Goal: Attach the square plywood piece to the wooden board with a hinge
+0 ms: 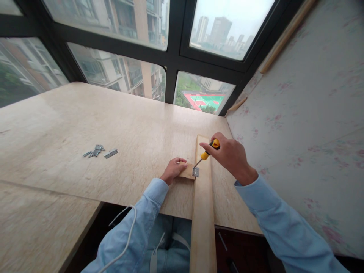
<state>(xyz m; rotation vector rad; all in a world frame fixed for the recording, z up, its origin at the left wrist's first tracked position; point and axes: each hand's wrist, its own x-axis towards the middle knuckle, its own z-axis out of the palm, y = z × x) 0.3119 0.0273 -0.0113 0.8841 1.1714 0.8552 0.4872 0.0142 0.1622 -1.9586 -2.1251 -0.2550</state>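
Note:
My right hand [229, 153] is closed around the yellow and black handle of a screwdriver [204, 156]. The shaft slants down to the left, its tip at a small metal hinge [196, 172]. That hinge lies across the joint between a long wooden board [203, 204] and a small wooden block [187, 172]. With thumb and fingers, my left hand [174, 169] grips the block against the board's left side. Whether a screw sits under the tip is too small to tell.
On the stone-like counter [136, 125] to the left lie a loose hinge [110, 153] and a small pile of hinges and screws [95, 151]. The board juts past the counter's front edge toward me. A papered wall [298, 132] rises at right; dark-framed windows [170, 57] stand behind.

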